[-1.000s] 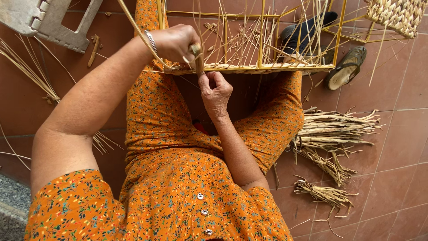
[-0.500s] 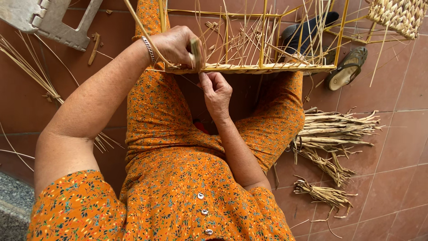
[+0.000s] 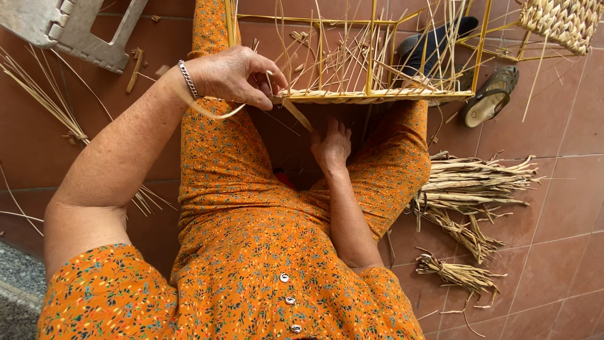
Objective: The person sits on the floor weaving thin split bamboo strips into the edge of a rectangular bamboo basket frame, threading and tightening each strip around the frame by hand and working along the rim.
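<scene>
I sit on a tiled floor in an orange flowered dress, with a yellow wire basket frame resting over my legs. Straw strands are woven along its lower edge. My left hand, a bracelet on its wrist, pinches a flat straw strand at the frame's left corner. That strand runs down to my right hand, which grips its lower end just beneath the frame, between my knees.
Bundles of dried straw lie on the tiles at my right. Loose straw stalks lie at my left near a grey plastic stool. A sandal and a woven basket piece are at the far right.
My left hand has shifted along the frame's edge to its left corner. My right hand has dropped a little beneath the frame, drawing the strand down.
</scene>
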Tool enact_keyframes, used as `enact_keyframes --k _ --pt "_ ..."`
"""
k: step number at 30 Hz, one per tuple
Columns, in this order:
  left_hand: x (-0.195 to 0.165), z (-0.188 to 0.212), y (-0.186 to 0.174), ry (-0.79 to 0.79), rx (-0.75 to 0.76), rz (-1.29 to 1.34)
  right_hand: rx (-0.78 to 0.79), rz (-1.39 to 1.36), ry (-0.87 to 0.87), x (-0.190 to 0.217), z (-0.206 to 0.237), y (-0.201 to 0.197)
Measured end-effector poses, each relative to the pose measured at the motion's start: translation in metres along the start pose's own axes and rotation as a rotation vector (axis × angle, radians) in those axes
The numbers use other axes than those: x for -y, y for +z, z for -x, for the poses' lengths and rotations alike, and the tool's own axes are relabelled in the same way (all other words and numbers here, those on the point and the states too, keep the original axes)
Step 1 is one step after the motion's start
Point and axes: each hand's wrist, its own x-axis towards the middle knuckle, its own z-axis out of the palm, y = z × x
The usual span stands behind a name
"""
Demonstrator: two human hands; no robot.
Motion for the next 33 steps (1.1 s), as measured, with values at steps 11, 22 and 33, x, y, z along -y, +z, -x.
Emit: enact_keyframes --k 11,22,33 --pt "0.009 -0.018 0.018 0.138 -0.142 -0.153 0.003 -0.626 0.146 0.03 0.0 0.007" --pt "0.011 -0.015 0.025 0.233 -0.217 -0.239 0.31 -0.947 0.365 0.0 0.004 -0.015" --pt "0.029 -0.02 0.024 0.306 -0.136 0.279 0.362 -1.547 0.299 0.017 0.004 -0.065"
